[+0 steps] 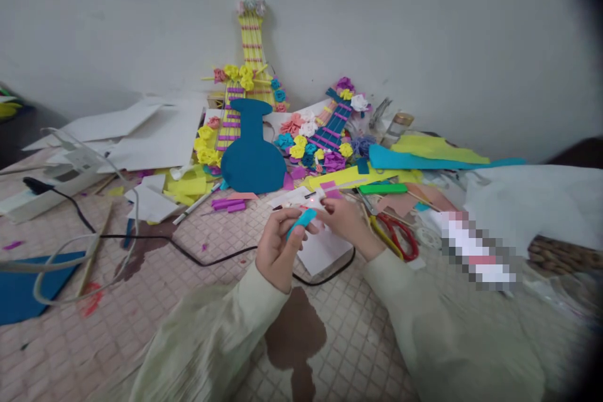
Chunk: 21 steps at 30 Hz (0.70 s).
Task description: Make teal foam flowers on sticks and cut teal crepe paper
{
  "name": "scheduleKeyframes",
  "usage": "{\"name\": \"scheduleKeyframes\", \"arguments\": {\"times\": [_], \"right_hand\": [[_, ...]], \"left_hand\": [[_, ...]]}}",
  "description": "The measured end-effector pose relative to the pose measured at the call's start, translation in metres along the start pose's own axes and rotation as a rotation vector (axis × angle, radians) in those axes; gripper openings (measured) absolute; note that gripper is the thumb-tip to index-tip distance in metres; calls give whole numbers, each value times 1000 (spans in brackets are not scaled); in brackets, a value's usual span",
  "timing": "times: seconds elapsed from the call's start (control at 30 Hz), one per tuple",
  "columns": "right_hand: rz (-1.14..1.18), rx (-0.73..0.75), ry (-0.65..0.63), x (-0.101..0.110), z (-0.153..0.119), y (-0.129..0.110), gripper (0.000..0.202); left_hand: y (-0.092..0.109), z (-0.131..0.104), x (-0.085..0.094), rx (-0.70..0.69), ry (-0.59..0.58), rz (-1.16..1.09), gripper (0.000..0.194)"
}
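My left hand (281, 245) holds a small light-blue folded piece (301, 222) between thumb and fingers. Close beside it, my right hand (346, 218) has its fingers bent together near a white device (306, 196) with a small red light; whatever these fingertips hold is too small to make out. A white block (325, 254) lies beneath the hands, with a black cable around its front. Behind them a dark-blue vase-shaped cutout (253, 160) stands against decorated yellow and purple pieces.
Red-handled scissors (404, 235) and a green-handled cutter (384, 189) lie right of my hands. Paper flowers (301, 144) and coloured sheets crowd the back. At left are a power strip (28, 200), looping cables and a blue sheet (32, 286).
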State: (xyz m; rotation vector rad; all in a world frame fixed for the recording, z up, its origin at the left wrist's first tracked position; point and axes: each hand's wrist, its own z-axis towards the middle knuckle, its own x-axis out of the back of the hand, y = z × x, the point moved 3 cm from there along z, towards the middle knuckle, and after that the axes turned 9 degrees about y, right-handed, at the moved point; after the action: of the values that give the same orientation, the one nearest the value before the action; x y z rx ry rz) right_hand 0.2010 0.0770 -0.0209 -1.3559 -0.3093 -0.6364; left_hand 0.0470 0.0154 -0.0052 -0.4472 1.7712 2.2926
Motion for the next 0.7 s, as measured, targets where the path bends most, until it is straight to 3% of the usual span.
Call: {"name": "scheduleKeyframes", "arguments": {"times": [0.13,0.23,0.37,0.5,0.7], "right_hand": [[-40,136,103,16,-14,-14,16],[140,213,-24,23,-37,-30,24],[485,256,-229,19,-64,-47,16],[608,266,-263,14,-71,-48,14],[615,275,-262,13,-73,-41,12]], "left_hand": [[0,0,-1,27,-58,-37,19],[-3,1,-2,72,-87,-93,22],[-10,-1,-3,143,-83,-116,27],[-13,-3,-4,171,-95,-107,26],[-13,-4,-4,172,-122,-115,20]]}}
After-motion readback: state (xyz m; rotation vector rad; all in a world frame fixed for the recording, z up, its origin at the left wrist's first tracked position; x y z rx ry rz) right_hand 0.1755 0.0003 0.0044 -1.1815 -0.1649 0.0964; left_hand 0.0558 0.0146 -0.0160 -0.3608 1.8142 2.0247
